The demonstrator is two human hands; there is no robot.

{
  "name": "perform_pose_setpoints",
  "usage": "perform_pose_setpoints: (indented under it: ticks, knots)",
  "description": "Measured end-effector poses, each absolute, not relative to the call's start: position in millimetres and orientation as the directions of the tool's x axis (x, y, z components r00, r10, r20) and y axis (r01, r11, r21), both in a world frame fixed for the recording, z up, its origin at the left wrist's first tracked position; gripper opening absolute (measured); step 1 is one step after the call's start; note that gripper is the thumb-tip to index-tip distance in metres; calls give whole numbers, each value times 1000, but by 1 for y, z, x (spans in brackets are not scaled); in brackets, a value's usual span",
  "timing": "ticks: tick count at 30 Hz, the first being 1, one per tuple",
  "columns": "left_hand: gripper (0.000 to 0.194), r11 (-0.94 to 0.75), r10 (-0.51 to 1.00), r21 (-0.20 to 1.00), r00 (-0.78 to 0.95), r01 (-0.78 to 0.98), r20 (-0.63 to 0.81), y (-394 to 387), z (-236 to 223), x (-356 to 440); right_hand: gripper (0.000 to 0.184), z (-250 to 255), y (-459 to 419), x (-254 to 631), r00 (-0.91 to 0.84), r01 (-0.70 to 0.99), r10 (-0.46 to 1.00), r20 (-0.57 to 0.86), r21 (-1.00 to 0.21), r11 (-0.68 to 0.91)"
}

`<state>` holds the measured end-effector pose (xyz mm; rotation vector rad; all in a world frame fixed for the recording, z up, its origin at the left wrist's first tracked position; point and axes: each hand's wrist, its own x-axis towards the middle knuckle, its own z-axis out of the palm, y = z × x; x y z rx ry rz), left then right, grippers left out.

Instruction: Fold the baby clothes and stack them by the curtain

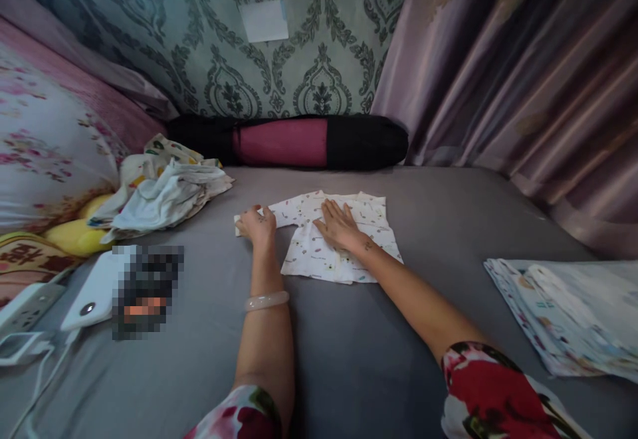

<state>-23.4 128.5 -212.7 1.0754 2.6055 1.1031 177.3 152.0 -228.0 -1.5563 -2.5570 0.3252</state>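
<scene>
A small white baby shirt with a scattered print lies spread on the grey bed sheet, one sleeve stretched out to the left. At the end of that sleeve is my left hand, its fingers curled closed on the cuff; the fingertips are partly hidden. My right hand rests flat on the shirt's body, fingers stretched out and holding nothing. The shirt's right side looks folded in, without a sleeve sticking out there.
A heap of crumpled clothes lies at the left, near a yellow plush toy. Closer are a white power bank, a blurred-out item and a power strip with cables. Folded cloths lie right; a long black-and-pink bag lines the wall.
</scene>
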Motion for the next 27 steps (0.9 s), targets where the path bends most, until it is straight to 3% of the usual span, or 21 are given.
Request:
perform_pose_setpoints:
  ticks: [6,11,21,27]
  knots:
    - [34,555,481,721,-867,416,130,124,-212,-34,74,-235,152,178,-479,855,878,-9,-233,464]
    - [39,632,413,700,-909,331,57,120,-210,-31,71,-231,152,177,-482,858,876,9,-199,474]
    - [35,675,441,658,-897,333,2,120,-212,-36,45,-208,159,156,-476,868,877,72,-124,481]
    - [26,702,484,629,-872,334,-77,121,-211,-39,33,-201,166,137,-557,810,826,88,-161,564]
